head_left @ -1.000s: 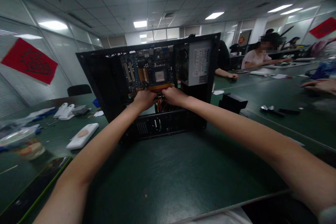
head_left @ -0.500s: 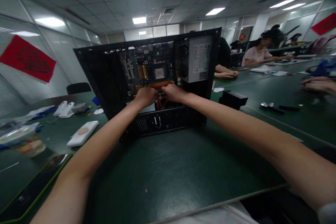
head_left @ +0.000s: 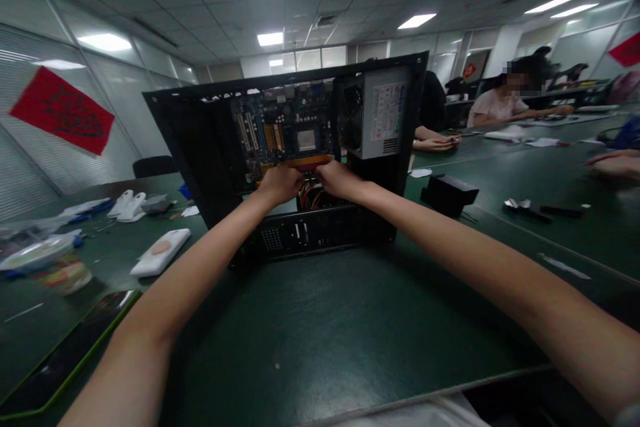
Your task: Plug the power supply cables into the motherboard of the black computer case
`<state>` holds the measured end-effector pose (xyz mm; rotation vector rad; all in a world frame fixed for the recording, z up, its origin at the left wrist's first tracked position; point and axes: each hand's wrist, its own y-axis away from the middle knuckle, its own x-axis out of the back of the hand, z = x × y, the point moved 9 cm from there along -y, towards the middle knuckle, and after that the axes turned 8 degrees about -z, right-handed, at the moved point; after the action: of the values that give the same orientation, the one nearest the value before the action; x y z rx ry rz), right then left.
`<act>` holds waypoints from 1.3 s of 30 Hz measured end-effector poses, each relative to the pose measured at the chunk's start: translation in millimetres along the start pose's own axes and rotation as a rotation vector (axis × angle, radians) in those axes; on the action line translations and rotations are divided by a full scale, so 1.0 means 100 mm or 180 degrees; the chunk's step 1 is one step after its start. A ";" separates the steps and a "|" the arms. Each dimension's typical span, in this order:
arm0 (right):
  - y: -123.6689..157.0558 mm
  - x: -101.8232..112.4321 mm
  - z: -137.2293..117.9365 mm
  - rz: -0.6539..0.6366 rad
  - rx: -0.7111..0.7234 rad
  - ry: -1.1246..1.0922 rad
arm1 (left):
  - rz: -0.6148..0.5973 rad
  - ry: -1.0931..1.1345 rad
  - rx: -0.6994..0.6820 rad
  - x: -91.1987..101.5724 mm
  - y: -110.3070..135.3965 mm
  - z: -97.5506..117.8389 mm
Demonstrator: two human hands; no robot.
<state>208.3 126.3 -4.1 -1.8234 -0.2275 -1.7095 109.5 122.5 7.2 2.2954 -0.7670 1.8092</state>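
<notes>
A black computer case (head_left: 200, 140) lies open on the green table (head_left: 320, 320), its blue motherboard (head_left: 280, 130) facing me and a grey power supply (head_left: 377, 113) at the right. Both my arms reach into it. My left hand (head_left: 280, 183) and my right hand (head_left: 337, 179) sit side by side just under the orange memory slots (head_left: 305, 161), fingers curled against the board's lower edge. Red cables (head_left: 311, 197) show between and below the hands. What the fingers pinch is hidden.
A white device (head_left: 160, 252) and white parts (head_left: 127, 205) lie left of the case, with plastic-wrapped items (head_left: 45, 260) and a green-edged board (head_left: 65, 353) nearer me. A black box (head_left: 447, 193) stands right of the case. Other people sit at the far right tables.
The view has shifted slightly; the case sits a little right and lower in frame. Both hands stay at the same spot on the board's lower edge.
</notes>
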 end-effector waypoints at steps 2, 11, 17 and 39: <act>-0.01 -0.01 0.00 -0.0084 -0.0075 0.0108 | -0.0002 0.0047 0.0026 -0.01 0.00 -0.02; -0.04 -0.04 0.00 -0.0354 -0.0176 0.0400 | 0.0028 0.0317 0.0104 -0.10 -0.06 -0.08; -0.04 0.00 -0.08 -0.0363 -0.0057 0.0444 | -0.0012 0.0349 0.0300 -0.09 -0.05 -0.09; 1.52 0.30 0.11 0.1012 0.3293 0.1978 | 0.1111 0.1360 0.1581 0.06 1.04 0.05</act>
<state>301.0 3.5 -23.9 -0.5205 -0.4228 -1.4176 66.9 28.6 -10.2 1.9662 -0.7385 2.7970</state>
